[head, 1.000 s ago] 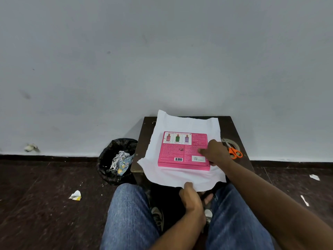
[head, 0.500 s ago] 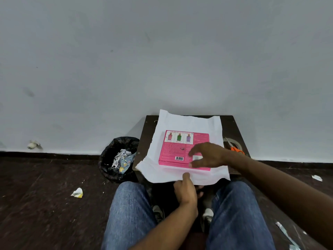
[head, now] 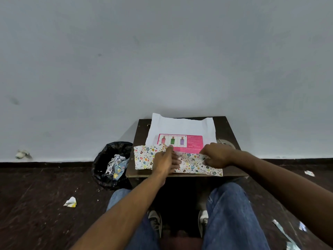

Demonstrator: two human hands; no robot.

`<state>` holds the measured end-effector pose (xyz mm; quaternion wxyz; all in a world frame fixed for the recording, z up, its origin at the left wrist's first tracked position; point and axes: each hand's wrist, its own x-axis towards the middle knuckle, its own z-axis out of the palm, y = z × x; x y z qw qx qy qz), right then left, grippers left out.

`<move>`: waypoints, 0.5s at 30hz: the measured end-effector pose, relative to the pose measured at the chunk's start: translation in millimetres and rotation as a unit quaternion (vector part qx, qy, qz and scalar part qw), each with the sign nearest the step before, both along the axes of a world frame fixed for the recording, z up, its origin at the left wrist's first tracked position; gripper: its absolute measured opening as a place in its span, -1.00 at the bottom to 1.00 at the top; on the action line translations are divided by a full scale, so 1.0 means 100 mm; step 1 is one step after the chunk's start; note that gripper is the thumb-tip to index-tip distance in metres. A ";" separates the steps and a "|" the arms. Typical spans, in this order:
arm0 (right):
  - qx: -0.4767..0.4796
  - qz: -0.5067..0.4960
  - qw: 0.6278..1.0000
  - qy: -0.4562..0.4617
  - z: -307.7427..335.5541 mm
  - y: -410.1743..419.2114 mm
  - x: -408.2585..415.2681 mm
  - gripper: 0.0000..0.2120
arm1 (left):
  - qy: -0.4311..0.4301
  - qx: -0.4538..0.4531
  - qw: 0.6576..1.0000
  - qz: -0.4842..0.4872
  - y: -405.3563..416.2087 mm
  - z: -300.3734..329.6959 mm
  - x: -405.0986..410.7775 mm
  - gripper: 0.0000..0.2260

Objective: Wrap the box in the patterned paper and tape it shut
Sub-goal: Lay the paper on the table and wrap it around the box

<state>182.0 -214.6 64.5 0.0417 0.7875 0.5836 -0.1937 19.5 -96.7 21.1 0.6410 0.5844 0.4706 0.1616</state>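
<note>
Pink gift box [head: 187, 141] — flat, rigid card, likely light; lies at frame centre on patterned wrapping paper [head: 144, 156], white side up, on a small dark table [head: 228, 127].

Paper: thin, creases easily, may tear; take by the edge.

Left hand [head: 164, 159] presses the near flap over the box with straight fingers. Right hand [head: 215, 155] grips the flap's edge.

Box print: three bottles pictured — text unreadable.

black bin [head: 111, 156] of paper scraps left of table [head: 228, 129] | crumpled scrap [head: 70, 202] on floor
</note>
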 end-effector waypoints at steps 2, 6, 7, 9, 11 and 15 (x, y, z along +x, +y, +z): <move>0.013 -0.035 0.999 0.010 -0.04 0.00 0.12 -0.83 | 0.011 0.090 0.996 -0.021 0.13 -0.05 -0.05 -0.63; 0.025 -0.127 0.989 0.070 -0.24 0.01 0.42 -0.81 | 0.101 0.342 0.922 -0.149 0.36 -0.15 -0.17 -0.77; 0.023 -0.142 0.987 0.076 -0.29 0.00 0.46 -0.81 | 0.118 0.382 0.900 -0.175 0.42 -0.19 -0.19 -0.76; 0.030 -0.165 0.980 0.108 -0.39 -0.02 0.46 -0.88 | 0.144 0.456 0.853 -0.209 0.53 -0.25 -0.22 -0.66; 0.042 -0.196 0.969 0.141 -0.48 -0.05 0.44 -0.75 | 0.183 0.499 0.821 -0.208 0.62 -0.33 -0.29 -0.54; 0.068 -0.266 0.943 0.190 -0.61 -0.11 0.48 -0.72 | 0.239 0.384 0.885 -0.111 0.76 -0.46 -0.47 -0.20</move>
